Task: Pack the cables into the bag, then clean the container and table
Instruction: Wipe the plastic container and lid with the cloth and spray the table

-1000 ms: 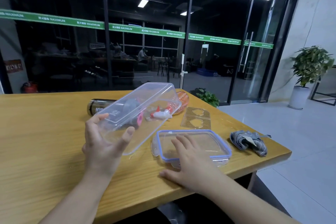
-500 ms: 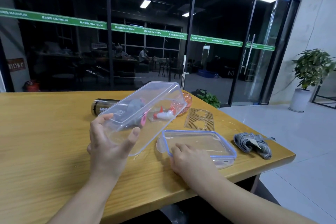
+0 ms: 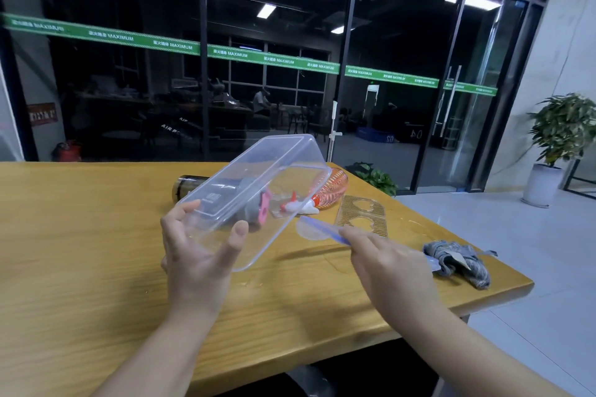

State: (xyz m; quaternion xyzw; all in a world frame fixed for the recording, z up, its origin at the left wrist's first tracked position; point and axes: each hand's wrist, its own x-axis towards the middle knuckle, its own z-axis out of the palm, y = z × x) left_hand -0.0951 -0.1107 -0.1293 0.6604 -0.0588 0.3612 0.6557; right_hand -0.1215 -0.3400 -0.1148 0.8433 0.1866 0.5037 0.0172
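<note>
My left hand (image 3: 196, 251) grips one short end of a clear plastic container (image 3: 258, 193) and holds it tilted above the wooden table (image 3: 80, 267), open side facing away. My right hand (image 3: 387, 264) holds the blue-rimmed clear lid (image 3: 322, 230), lifted off the table and seen almost edge-on. Behind the container lie a grey pouch with a pink tab (image 3: 254, 206) and a white and red cable plug (image 3: 300, 208), seen through the plastic. A grey cloth (image 3: 458, 263) lies crumpled by the right table edge.
A dark cylindrical bottle (image 3: 187, 187) lies on its side behind the container. An orange coiled cable (image 3: 332, 190) and a clear slotted insert (image 3: 361, 216) lie at the back right. The table ends close on the right; potted plants stand on the floor beyond.
My right hand has curled round the lid and raised it from flat on the table to nearly edge-on. The left hand has kept the container tilted in the air.
</note>
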